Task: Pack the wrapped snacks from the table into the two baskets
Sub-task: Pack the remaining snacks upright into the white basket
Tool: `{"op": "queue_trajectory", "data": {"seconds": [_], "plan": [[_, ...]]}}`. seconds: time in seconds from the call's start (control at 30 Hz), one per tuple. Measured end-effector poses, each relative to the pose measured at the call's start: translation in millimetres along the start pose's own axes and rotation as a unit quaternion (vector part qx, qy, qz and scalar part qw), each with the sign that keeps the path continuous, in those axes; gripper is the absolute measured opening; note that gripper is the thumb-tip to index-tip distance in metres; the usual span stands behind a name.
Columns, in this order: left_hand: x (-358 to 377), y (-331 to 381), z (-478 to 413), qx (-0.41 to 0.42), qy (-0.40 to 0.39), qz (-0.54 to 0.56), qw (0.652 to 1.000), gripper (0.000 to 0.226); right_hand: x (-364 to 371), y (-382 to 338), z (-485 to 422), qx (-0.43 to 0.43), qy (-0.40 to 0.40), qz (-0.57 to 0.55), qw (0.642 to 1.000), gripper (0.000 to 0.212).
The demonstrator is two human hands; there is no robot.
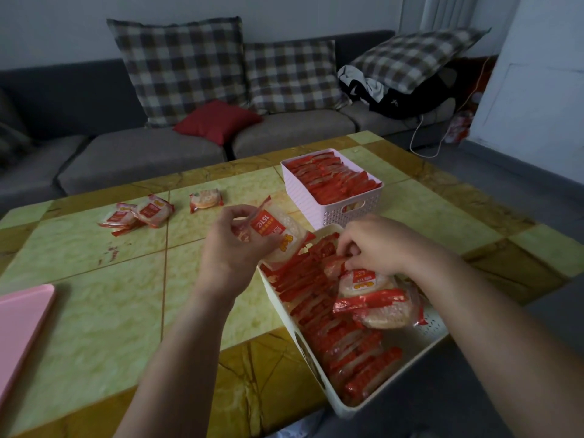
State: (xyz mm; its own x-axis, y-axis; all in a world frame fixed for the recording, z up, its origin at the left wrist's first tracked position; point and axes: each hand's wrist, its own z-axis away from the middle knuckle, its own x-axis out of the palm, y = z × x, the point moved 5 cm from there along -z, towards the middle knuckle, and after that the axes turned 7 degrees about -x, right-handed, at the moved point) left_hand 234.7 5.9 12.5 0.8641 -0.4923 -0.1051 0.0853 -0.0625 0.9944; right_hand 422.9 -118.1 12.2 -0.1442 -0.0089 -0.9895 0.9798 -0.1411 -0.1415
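Note:
My left hand (235, 245) grips a red-and-clear wrapped snack (278, 237) just above the far left corner of the cream basket (303, 339). That basket holds rows of upright snacks and a few loose ones (376, 298) lying flat on top. My right hand (376, 245) reaches into it, fingers curled and pinching a snack (335, 263) among the rows. The pink basket (316, 203) behind it is full of upright snacks. On the table lie more snacks: a small pile (136, 214) at the far left and a single one (205, 200).
The table (104, 298) is yellow and brown tile. A pink tray or lid (19, 327) lies at the left edge. A grey sofa (142, 153) with plaid cushions, a red cushion and clothes stands beyond the table.

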Motion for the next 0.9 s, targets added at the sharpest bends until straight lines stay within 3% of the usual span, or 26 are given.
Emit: {"op": "queue_trajectory", "data": {"seconds": [0.43,0.53,0.67,0.8,0.9], "plan": [[21.7,-0.6,9.5,0.017,-0.004,-0.023,1.0,0.05,4.8,-10.2,3.2,0.015,0.002,0.058,0.998,0.021],[23.9,-1.5,11.8,0.023,-0.008,-0.018,1.0,0.05,-0.8,-3.7,10.4,0.024,-0.012,-0.013,1.0,0.024],[26.2,-5.1,11.4,0.017,-0.009,-0.023,1.0,0.051,-18.6,4.0,36.5,0.035,0.031,-0.169,0.985,0.018],[29.8,-5.2,12.7,0.015,-0.008,-0.028,0.999,0.051,-16.5,-2.0,71.4,0.052,-0.086,-0.279,0.955,0.041],[32.5,-4.5,16.8,0.018,-0.01,-0.035,0.999,0.049,-22.1,-7.6,97.5,0.027,-0.11,-0.229,0.967,0.062]]}}
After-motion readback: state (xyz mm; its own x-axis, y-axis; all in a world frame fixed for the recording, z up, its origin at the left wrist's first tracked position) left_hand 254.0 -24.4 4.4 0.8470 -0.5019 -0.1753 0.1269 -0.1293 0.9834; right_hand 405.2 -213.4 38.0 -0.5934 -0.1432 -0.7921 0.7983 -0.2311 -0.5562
